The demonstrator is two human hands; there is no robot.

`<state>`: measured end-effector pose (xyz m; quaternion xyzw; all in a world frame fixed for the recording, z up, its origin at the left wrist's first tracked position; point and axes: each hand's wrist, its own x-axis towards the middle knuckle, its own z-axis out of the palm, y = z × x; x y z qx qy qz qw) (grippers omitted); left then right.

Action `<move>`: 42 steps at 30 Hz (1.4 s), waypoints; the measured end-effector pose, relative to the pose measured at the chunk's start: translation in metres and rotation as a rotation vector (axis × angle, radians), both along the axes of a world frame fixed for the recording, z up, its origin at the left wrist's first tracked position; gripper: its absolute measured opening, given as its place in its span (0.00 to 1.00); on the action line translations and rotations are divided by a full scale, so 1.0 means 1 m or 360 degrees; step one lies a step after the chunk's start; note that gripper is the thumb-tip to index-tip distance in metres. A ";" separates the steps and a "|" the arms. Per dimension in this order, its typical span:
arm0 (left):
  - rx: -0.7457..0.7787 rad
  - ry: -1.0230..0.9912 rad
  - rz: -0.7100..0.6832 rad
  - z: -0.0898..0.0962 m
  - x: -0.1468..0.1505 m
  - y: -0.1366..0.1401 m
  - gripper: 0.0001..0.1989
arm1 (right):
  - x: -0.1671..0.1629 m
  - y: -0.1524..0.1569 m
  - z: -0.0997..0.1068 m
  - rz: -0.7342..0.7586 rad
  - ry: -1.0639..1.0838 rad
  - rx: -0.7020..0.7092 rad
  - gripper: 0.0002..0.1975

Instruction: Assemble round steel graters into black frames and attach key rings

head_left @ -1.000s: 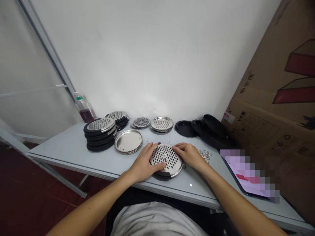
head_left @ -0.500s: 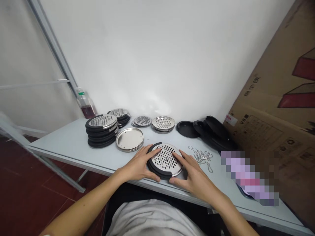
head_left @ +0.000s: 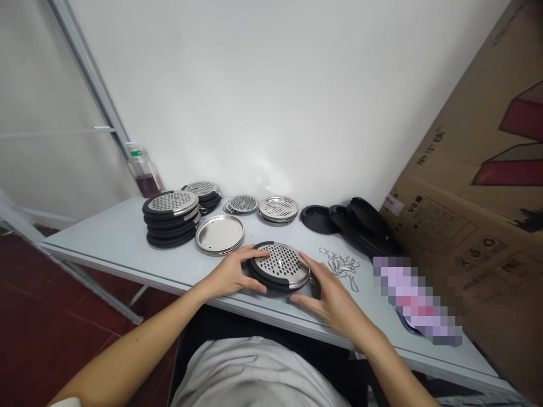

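Note:
A round grater (head_left: 283,264), perforated steel in a black rim, lies near the table's front edge, stacked on a black part. My left hand (head_left: 237,272) grips its left side, fingertips on top and thumb at the front rim. On the right, my right hand (head_left: 324,288) curves around it with fingers apart. Its index fingertip meets the steel edge, while the thumb sits just off the front rim. A small metal ring or clip beside the grater is partly hidden by that hand. Several metal clips with rings (head_left: 341,264) lie beyond my right hand.
Stacked black-rimmed graters (head_left: 172,220) stand at left, another stack (head_left: 203,195) behind. Plain steel discs (head_left: 220,233), loose perforated discs (head_left: 279,209) and black holders (head_left: 320,219) lie along the back. A bottle (head_left: 146,178), a blurred-out item (head_left: 418,302) and a large carton (head_left: 462,226) flank them.
My right fingers have slid from the grater's perforated top out to its right edge, and the thumb has drawn slightly off. My left hand stays on the left side. The view has shifted a little.

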<state>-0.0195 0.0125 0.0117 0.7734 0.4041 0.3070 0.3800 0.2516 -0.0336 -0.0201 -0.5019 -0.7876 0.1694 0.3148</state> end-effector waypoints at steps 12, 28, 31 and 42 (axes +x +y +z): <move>-0.0199 -0.0296 -0.0041 0.005 -0.003 0.002 0.33 | -0.002 0.002 0.005 -0.0255 0.0152 0.0016 0.26; 0.0125 0.0044 0.0085 0.003 0.003 -0.008 0.42 | -0.001 -0.001 -0.003 -0.0162 0.0203 -0.0081 0.43; 0.0227 0.0125 0.0169 0.004 0.003 -0.010 0.43 | -0.002 -0.001 -0.003 -0.0156 0.0240 -0.0104 0.46; 0.0601 0.0250 0.0582 0.050 -0.029 0.010 0.39 | -0.002 -0.002 -0.004 -0.0240 0.0181 -0.0101 0.44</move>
